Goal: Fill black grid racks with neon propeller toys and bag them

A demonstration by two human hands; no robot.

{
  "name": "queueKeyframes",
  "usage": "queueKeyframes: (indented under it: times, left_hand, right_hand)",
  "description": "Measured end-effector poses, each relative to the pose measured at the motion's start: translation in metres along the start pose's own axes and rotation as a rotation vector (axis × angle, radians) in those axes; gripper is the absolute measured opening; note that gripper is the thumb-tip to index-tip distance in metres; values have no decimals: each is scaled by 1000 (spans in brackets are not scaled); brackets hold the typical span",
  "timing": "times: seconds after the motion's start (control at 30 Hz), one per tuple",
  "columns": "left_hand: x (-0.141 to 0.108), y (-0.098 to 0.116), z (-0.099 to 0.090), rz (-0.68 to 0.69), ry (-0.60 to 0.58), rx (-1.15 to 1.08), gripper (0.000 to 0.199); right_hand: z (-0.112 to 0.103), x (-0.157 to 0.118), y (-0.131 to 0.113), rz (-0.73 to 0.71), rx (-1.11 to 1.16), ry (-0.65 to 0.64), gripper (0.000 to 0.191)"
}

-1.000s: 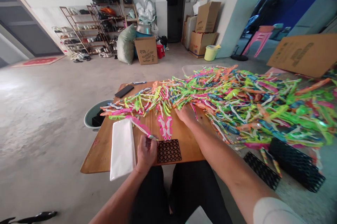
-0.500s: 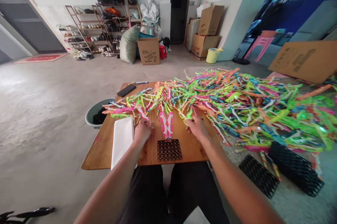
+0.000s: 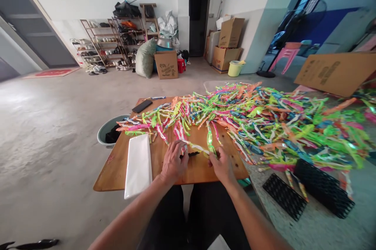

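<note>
My left hand point(image 3: 174, 160) is closed at the left edge of the small black plastic grid point(image 3: 192, 153), which now shows almost edge-on, tilted up from the wooden table. My right hand point(image 3: 221, 164) pinches the lower end of a neon green plastic toy piece point(image 3: 209, 138). A pale strip point(image 3: 197, 147) runs from the right fingertips toward the left hand, above the grid. Just beyond the left fingers lies a pink toy piece with white strips point(image 3: 179, 132), its lower part hidden by the hand.
A large heap of neon toy pieces point(image 3: 264, 117) spreads across the back and right. White sheets point(image 3: 138, 166) and a phone point(image 3: 142, 105) lie on the table's left. A basin point(image 3: 102, 132) stands beyond the left edge. More black grids point(image 3: 323, 187) rest at right.
My left hand has left the pink piece at left and moved right and nearer to the black grid, which has tilted up. My right hand has come slightly lower, still with the green piece.
</note>
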State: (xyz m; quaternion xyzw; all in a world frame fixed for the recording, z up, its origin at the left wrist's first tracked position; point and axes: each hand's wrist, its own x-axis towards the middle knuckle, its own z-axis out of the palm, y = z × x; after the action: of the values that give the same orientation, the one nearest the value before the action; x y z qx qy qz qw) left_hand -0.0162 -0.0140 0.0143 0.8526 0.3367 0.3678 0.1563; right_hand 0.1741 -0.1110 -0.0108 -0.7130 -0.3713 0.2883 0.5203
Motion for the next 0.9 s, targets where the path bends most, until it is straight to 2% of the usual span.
queueKeyframes:
  times: [0.1, 0.2, 0.3, 0.37, 0.47, 0.53, 0.63, 0.7, 0.73, 0.83, 0.9]
  left_hand:
    - [-14, -2, 6, -97, 45, -72, 23]
    - [-9, -4, -4, -39, 34, -53, 36]
    - [10, -8, -20, 156, -130, 56, 44]
    - [23, -12, -27, 251, -260, 114, 39]
    - [33, -20, -34, 312, -387, 145, 29]
    - [33, -26, -37, 308, -403, 156, 26]
    - [28, -34, -44, 228, -354, 164, 26]
    - [24, -37, -48, 122, -282, 114, 25]
    - [23, -37, -50, 50, -235, 61, 25]
    - [22, -29, -50, -173, -130, -138, 27]
    - [24, -20, -46, -214, -148, -253, 30]
  right_hand:
    - [2, -5, 1, 0, 6, -38, 31]
    - [-3, -7, -1, -26, 62, -71, 29]
    - [-8, -6, -7, -81, 51, -94, 27]
    - [-12, -4, -13, -128, 24, -119, 26]
    - [-17, 2, -24, -164, 13, -171, 28]
    - [-23, 8, -29, -165, 51, -165, 30]
    - [-36, 19, -33, -163, 126, -37, 35]
    - [-46, 24, -33, -141, 134, 47, 32]
    - [-50, 25, -34, -119, 127, 48, 31]
    - [-56, 24, -40, -9, 162, -93, 26]
    - [-53, 21, -49, 83, 262, -229, 25]
